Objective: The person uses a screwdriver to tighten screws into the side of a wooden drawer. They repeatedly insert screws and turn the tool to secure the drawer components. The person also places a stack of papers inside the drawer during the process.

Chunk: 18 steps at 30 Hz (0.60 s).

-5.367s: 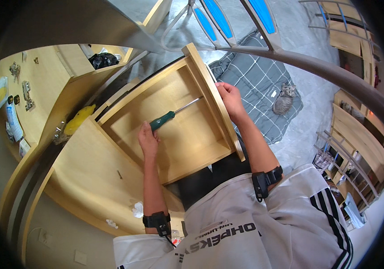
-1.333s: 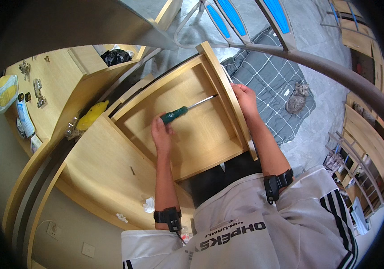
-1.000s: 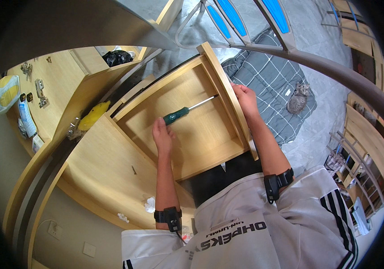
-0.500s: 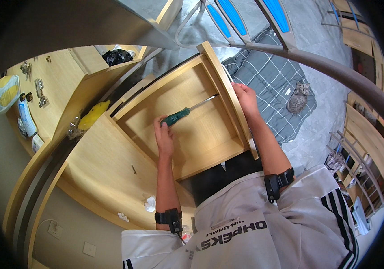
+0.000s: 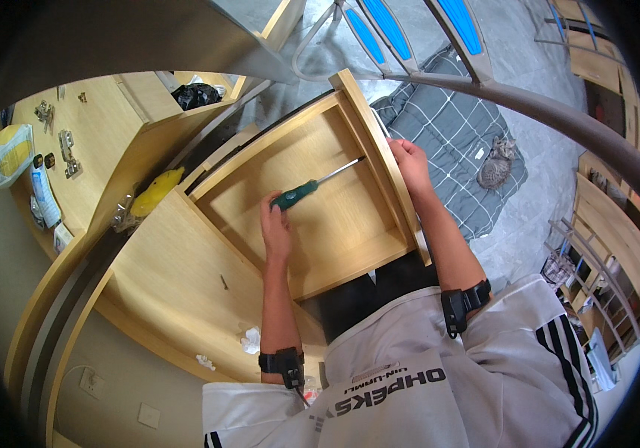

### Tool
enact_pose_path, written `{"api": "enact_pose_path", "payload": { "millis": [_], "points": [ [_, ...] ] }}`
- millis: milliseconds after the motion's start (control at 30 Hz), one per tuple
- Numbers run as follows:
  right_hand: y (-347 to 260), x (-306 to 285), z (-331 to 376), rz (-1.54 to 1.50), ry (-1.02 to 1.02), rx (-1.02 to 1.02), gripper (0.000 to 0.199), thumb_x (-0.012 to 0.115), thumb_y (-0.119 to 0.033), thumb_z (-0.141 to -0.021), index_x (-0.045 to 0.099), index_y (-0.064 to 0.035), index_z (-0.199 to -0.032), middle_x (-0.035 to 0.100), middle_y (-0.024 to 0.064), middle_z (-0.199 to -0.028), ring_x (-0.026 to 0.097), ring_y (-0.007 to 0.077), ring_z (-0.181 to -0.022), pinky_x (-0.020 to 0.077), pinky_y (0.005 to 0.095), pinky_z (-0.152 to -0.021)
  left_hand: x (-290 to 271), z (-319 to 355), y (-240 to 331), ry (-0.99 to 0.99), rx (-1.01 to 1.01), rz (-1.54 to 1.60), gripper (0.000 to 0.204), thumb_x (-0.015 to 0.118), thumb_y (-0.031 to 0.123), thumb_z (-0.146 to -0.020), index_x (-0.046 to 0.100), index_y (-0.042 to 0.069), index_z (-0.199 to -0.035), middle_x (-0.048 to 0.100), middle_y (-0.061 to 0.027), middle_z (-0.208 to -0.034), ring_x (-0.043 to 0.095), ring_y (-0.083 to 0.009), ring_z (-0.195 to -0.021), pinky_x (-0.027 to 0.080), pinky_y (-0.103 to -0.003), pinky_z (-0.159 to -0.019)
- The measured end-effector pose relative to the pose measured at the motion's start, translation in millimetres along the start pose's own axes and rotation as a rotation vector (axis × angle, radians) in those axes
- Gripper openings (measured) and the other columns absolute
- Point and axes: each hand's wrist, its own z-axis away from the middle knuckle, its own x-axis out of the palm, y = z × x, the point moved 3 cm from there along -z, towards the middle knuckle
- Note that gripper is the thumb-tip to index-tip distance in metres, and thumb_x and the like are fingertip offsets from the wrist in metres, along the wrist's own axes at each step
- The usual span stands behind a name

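Note:
A light wooden drawer [image 5: 335, 246] lies open-side up in front of me. My left hand [image 5: 276, 224] grips the green handle of a screwdriver [image 5: 296, 195] inside the drawer. Its metal shaft points right toward the drawer's right side panel [image 5: 380, 149]. My right hand [image 5: 412, 163] holds that panel from the outside, near where the shaft's tip meets it. Both wrists wear black bands.
A wooden board [image 5: 163, 276] lies left of the drawer with a loose screw and scraps of white paper on it. A yellow item [image 5: 154, 192] sits by the desk edge. Hinges and bags lie on the desk at far left. A cat [image 5: 493, 164] rests on a grey checked mat.
Little differs over the last second: my left hand stays on the screwdriver with its handle shifted slightly. Since 5.4 s ago the view has shifted a little; both hands keep their places.

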Motion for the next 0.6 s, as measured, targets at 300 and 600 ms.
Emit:
{"api": "enact_pose_path", "payload": {
  "millis": [300, 600],
  "points": [
    [1, 1, 0, -0.086, -0.010, -0.042, 0.021, 0.066, -0.023, -0.090, 0.065, -0.0037, -0.081, 0.059, -0.0025, -0.069, 0.048, 0.0051, -0.059, 0.0382, 0.0222, -0.054, -14, -7, 3, -0.042, -0.125, -0.231, 0.036, 0.040, 0.035, -0.103, 0.058, 0.005, -0.094, 0.042, 0.0029, -0.069, 0.038, -0.0065, -0.061, 0.034, -0.022, -0.055],
    [4, -1, -2, -0.064, -0.019, -0.054, 0.023, 0.066, -0.025, -0.090, 0.066, -0.0035, -0.082, 0.060, -0.0026, -0.069, 0.049, 0.0048, -0.059, 0.0384, 0.0221, -0.055, -3, 2, 8, -0.019, 0.007, 0.041, 0.029, 0.042, 0.031, -0.103, 0.055, 0.006, -0.107, 0.043, 0.0038, -0.072, 0.038, -0.0058, -0.061, 0.035, -0.022, -0.056]
  ]
}}
